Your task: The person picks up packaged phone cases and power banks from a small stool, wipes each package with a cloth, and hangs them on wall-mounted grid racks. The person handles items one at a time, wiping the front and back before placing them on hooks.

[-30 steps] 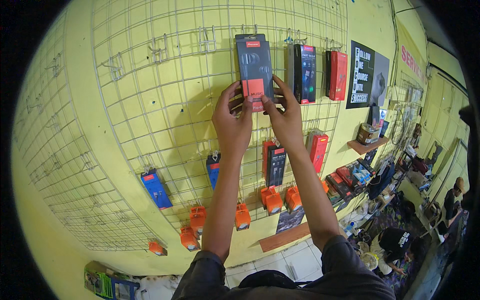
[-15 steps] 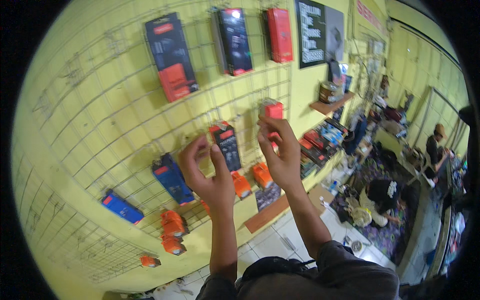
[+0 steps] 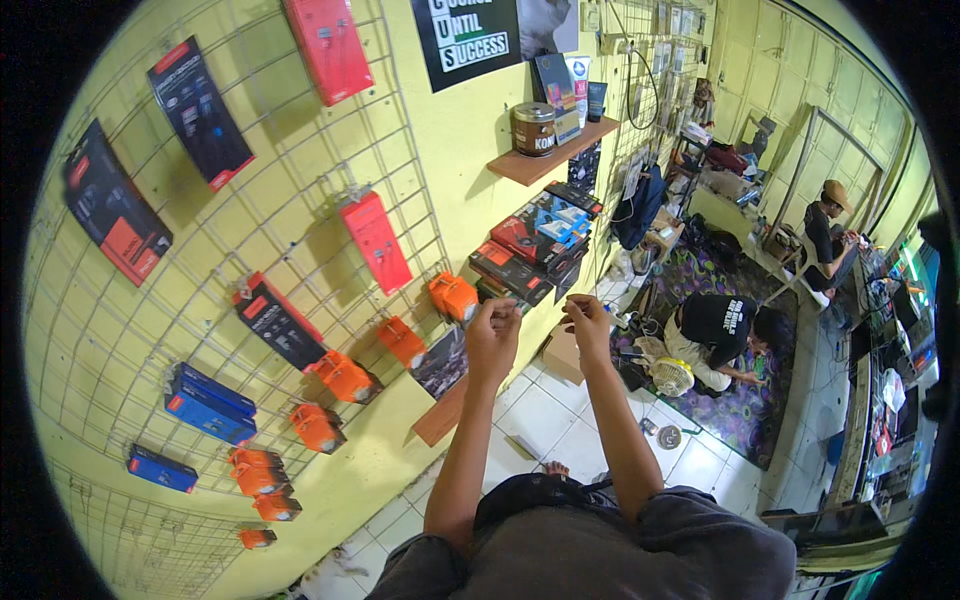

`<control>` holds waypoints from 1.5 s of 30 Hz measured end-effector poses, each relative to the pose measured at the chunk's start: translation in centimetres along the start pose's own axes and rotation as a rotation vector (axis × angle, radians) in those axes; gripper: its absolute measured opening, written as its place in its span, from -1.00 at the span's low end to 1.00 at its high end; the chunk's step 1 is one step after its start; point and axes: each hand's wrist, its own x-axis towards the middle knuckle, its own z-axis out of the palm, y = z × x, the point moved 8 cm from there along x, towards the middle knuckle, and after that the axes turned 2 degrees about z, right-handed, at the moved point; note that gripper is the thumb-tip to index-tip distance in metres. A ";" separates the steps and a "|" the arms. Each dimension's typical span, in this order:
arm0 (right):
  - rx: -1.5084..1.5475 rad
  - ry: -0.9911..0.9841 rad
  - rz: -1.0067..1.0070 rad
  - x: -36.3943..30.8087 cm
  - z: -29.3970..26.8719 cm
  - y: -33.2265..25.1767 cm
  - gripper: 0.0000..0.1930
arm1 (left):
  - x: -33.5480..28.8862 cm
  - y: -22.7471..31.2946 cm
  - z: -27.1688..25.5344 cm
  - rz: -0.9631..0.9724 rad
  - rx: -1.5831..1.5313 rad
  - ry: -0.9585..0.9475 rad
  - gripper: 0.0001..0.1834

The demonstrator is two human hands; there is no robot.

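I hold both arms out in front of me over the white tiled floor (image 3: pixel 540 412). My left hand (image 3: pixel 493 338) has its fingers curled in toward the thumb, just below a stack of black and red flat boxes (image 3: pixel 512 268). A short gap away, my right hand (image 3: pixel 588 325) also has its fingertips drawn together. Anything in either hand is too small or hidden to make out. Closest to the left hand on the wall side is an orange package (image 3: pixel 453 297) on the wire grid (image 3: pixel 424 186). A slim red package (image 3: pixel 376 242) hangs above it.
Blue boxes (image 3: pixel 210 405), black packages (image 3: pixel 202 112) and several orange packages hang further left. A wooden shelf (image 3: pixel 520 168) bears a brown tin (image 3: pixel 533 130); a lower shelf (image 3: pixel 438 415) juts out by my left forearm. One person (image 3: pixel 715 335) crouches on a patterned mat; another sits beyond.
The view has swung right, away from the hanging packages. My hands have come away from the grid, drawn nearer each other, and their fingers have closed in.
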 end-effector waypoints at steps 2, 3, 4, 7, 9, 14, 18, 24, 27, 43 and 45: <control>0.027 -0.024 0.115 2.0 -0.6 2.0 -0.82 | 1.4 -3.7 2.8 -0.079 -0.016 0.056 -0.65; 0.033 -0.056 0.159 2.7 -0.4 2.9 -0.79 | 1.8 -5.3 3.8 -0.115 0.010 0.124 -0.62; 0.033 -0.084 0.211 3.4 -0.2 3.7 -0.76 | 2.3 -7.1 4.6 -0.198 0.040 0.181 -0.58; 0.037 -0.216 0.340 4.6 1.4 5.6 -0.65 | 3.0 -11.8 6.7 -0.455 -0.144 0.285 -0.48; 0.035 -0.305 0.371 4.9 2.9 6.3 -0.65 | 3.4 -14.3 7.6 -0.607 -0.254 0.332 -0.51; 0.014 -0.509 0.362 4.3 4.7 6.8 -0.50 | 4.1 -17.3 6.9 -0.502 -0.202 0.433 -0.68; -0.051 -0.553 0.378 3.4 3.8 6.5 -0.49 | 2.7 -16.6 3.8 -0.414 -0.259 0.578 -0.71; -0.175 -0.570 0.247 2.7 2.9 3.7 -0.57 | -0.3 -6.3 -0.9 -0.142 -0.046 0.655 -0.61; -0.224 -0.528 -0.018 2.3 3.4 -0.6 -0.61 | -0.4 -1.3 -2.9 0.005 0.050 0.679 -0.58; -0.018 -1.318 -0.122 -13.0 16.8 -9.4 -0.58 | -6.8 9.8 -13.0 0.101 -0.203 0.502 -0.21; 0.056 -1.298 -0.111 -15.1 18.7 -10.6 -0.57 | -9.3 10.1 -15.3 0.122 -0.246 0.527 -0.39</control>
